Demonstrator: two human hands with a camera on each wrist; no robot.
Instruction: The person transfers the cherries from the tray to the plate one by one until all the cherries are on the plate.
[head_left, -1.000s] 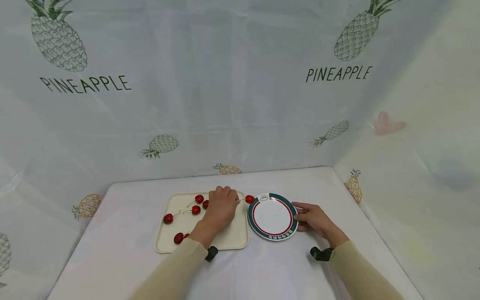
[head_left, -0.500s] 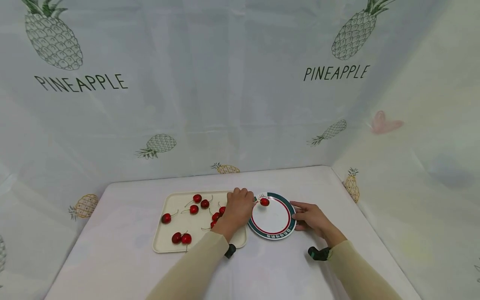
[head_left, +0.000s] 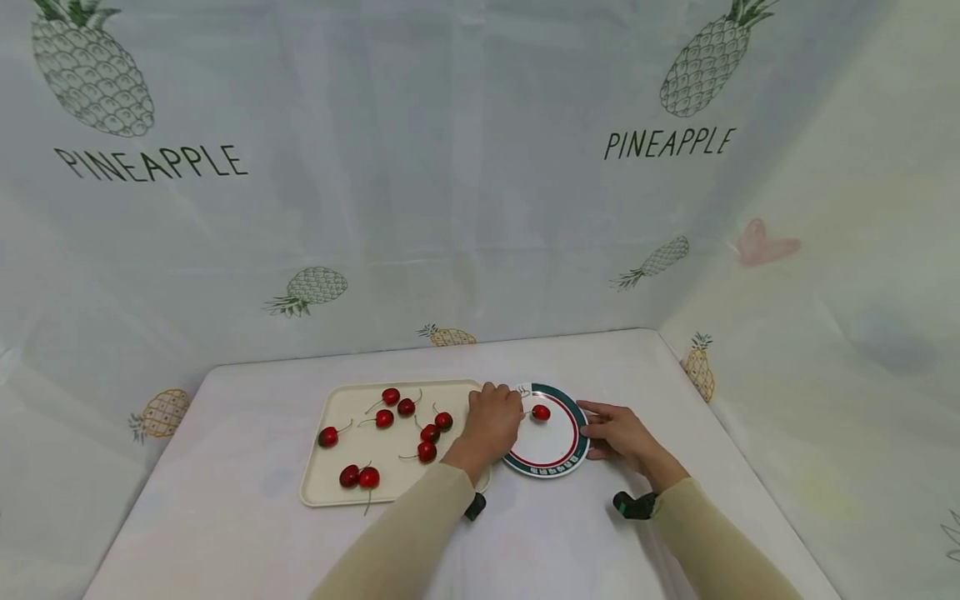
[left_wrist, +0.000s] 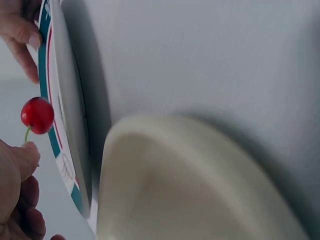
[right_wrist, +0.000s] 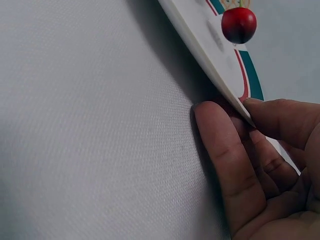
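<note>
My left hand [head_left: 491, 425] pinches a red cherry [left_wrist: 37, 115] by its green stem, between thumb and fingertips. In the head view the cherry overlaps the plate's white middle; the right wrist view shows it above the plate's surface. The round plate [head_left: 546, 446] has a green rim and a red ring. My right hand [head_left: 624, 437] grips its right edge, thumb [right_wrist: 280, 117] on top of the rim and fingers beneath. Left of the plate lies a cream rectangular tray [head_left: 318, 492] holding several cherries [head_left: 384, 418] with stems, partly hidden behind my left forearm.
A white cloth covers the table [head_left: 247, 467]. Behind it and at the sides hangs a curtain [head_left: 450, 208] printed with pineapples. The tray's right edge stands close beside the plate's left rim.
My left hand has moved right from over the tray to the plate's left rim, bringing the cherry over the plate. More cherries on the tray are uncovered. My right hand keeps its grip.
</note>
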